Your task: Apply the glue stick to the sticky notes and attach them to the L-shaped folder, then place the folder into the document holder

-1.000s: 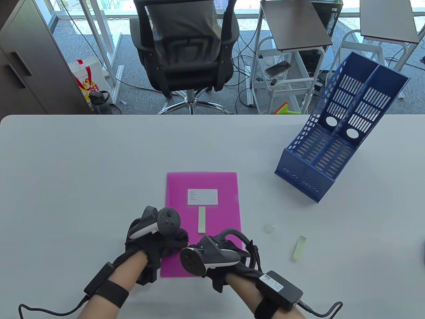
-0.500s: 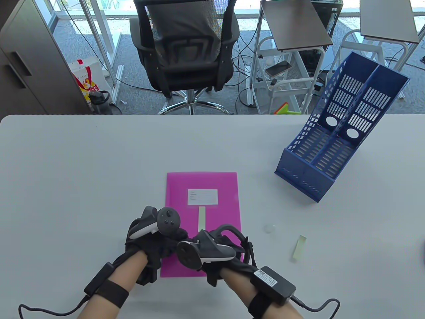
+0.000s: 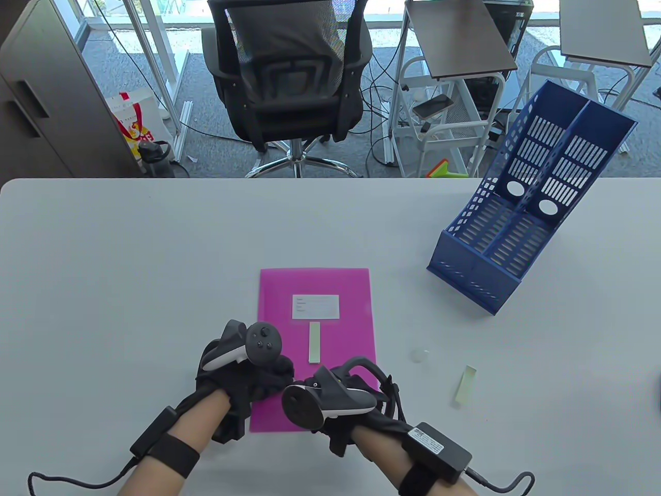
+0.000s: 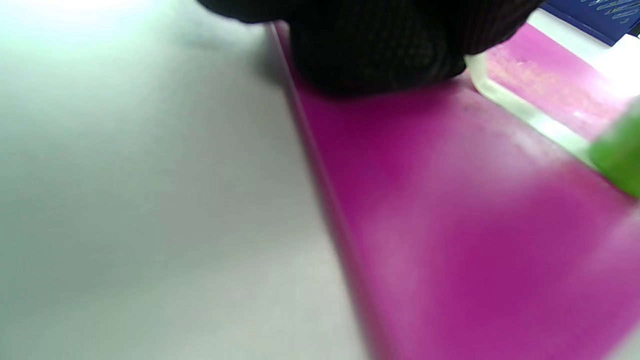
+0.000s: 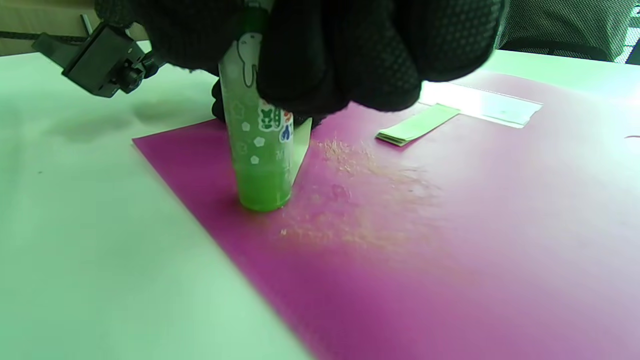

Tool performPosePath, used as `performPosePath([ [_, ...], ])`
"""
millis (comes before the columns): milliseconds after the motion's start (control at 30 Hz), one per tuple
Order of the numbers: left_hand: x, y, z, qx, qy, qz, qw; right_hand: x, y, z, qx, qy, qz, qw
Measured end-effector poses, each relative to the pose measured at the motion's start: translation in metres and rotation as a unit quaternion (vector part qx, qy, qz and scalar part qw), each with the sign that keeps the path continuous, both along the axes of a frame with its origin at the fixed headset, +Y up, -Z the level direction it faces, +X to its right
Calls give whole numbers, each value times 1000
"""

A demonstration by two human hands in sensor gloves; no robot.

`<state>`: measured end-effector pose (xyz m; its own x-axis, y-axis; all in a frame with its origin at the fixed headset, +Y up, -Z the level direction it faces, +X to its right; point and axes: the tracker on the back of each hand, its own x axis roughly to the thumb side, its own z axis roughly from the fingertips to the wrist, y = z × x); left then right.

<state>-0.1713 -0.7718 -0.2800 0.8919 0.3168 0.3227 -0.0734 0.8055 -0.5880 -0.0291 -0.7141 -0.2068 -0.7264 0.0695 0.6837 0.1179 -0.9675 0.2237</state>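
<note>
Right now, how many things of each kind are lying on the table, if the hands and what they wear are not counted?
Magenta folder: 1
Blue document holder: 1
Green glue stick: 1
Clear cap: 1
Pale green sticky notes: 3 (one on the folder, one loose at the right, one beside the glue stick)
Total: 7

folder (image 3: 338,289) smooth magenta plastic; glue stick (image 5: 260,150) glossy green plastic; gloves black knit.
</note>
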Motion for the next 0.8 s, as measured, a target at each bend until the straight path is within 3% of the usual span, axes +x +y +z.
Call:
performPosePath([
  [167,0,0,1,5,0,-5,1000,-14,-2,-13,39,-5,-11,999],
  [367,1,0,0,-2,0,-6,1000,11,1,12,15,0,22,1000],
  [633,1,1,0,5,-2,-14,1000,-8,-3,-15,44,-36,-21,998],
  [800,1,1,-1,-1,-1,-11,1000,3,3,4,9,-7,37,999],
])
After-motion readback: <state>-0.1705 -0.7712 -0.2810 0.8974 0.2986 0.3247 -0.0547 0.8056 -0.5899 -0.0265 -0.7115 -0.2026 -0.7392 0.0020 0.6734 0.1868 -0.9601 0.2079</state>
